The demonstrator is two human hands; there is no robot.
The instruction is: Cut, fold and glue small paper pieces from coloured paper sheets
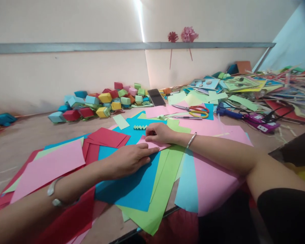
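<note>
A small pink paper piece lies on a blue sheet, under both hands. My left hand rests along its near edge, index finger stretched out over the paper and the other fingers slightly bent. Curled inward, my right hand has its fingertips closed at the upper left edge of the pink piece; part of the paper is hidden beneath it. Just beyond that hand sits a green zigzag-folded strip. Red-and-yellow-handled scissors and a pen lie farther back.
Stacked red sheets and a pink sheet lie left; green sheets and large pink sheets lie right. Colourful paper boxes, a phone, a blue glue gun and a purple power strip stand behind.
</note>
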